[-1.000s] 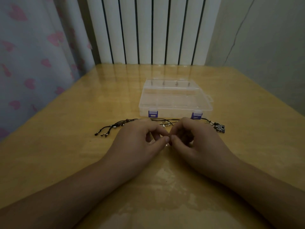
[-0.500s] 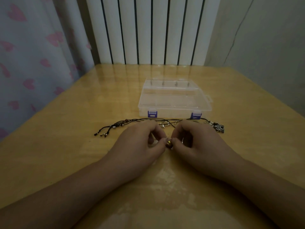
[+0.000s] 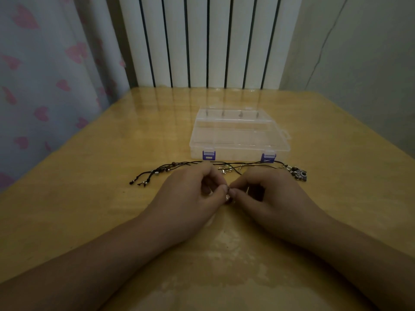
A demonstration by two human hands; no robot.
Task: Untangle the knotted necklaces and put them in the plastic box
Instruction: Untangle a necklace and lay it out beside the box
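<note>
Black cord necklaces (image 3: 170, 170) lie tangled in a line across the wooden table, with beaded ends at the left and a dark square pendant (image 3: 300, 175) at the right. My left hand (image 3: 193, 194) and my right hand (image 3: 267, 194) meet at the middle. Both pinch a small bead or knot of the necklaces between thumb and fingertips. A clear plastic box (image 3: 239, 138) with two blue clasps sits shut just behind the cords.
The wooden table (image 3: 89, 209) ends at a white radiator (image 3: 202, 41) behind and a curtain with pink hearts (image 3: 40, 75) at the left. A grey wall stands at the right.
Both hands stay together at the knot; the fingertips have shifted slightly and the small bead between them shows a little lower.
</note>
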